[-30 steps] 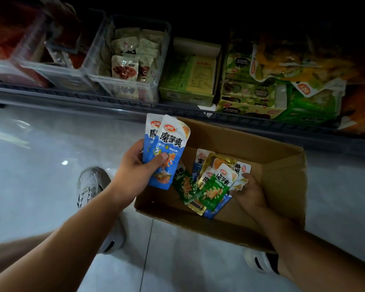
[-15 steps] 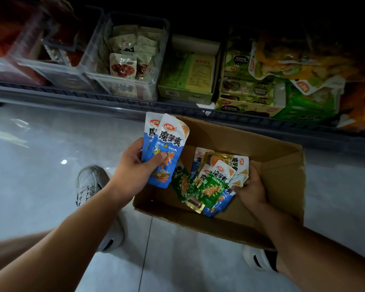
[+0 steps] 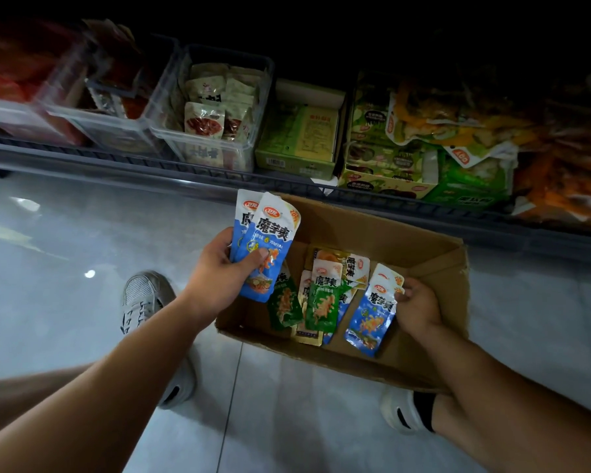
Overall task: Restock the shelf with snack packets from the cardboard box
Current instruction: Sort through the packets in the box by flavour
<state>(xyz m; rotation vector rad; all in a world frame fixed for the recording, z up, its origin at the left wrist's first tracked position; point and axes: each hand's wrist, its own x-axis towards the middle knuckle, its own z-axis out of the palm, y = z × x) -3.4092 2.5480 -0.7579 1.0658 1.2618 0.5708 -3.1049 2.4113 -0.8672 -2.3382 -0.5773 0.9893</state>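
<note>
Two blue snack packets [image 3: 273, 233] stand fanned in the left hand [image 3: 219, 278]. Its thumb [image 3: 258, 257] presses across the front one and its fingers curl round their left edge, so the pair is held upright above the near-left corner of the cardboard box [image 3: 423, 257]. The right hand [image 3: 418, 307] is down inside the box at its right side, fingertips pinching the upper right edge of a third blue packet [image 3: 371, 319]. That packet hangs tilted, its lower end near the box floor. The white top of another packet shows just behind it, and I cannot tell whether the same pinch holds both.

Between the two hands, loose packets [image 3: 321, 307] in green, gold and blue lie overlapping on the bottom of the box. The box sits open on the pale tiled floor [image 3: 82, 233], its far wall just in front of the rail of the lowest shelf [image 3: 151, 165].

On that shelf, clear plastic bins [image 3: 215, 148] hold beige-and-red packets, with a green carton [image 3: 297, 138] beside them and green display boxes [image 3: 382, 172] further right. Orange and yellow bags [image 3: 458, 121] are piled at the right end. A grey shoe [image 3: 144, 302] stands on the tiles left of the box, and a white shoe [image 3: 396, 411] shows by its near edge.
</note>
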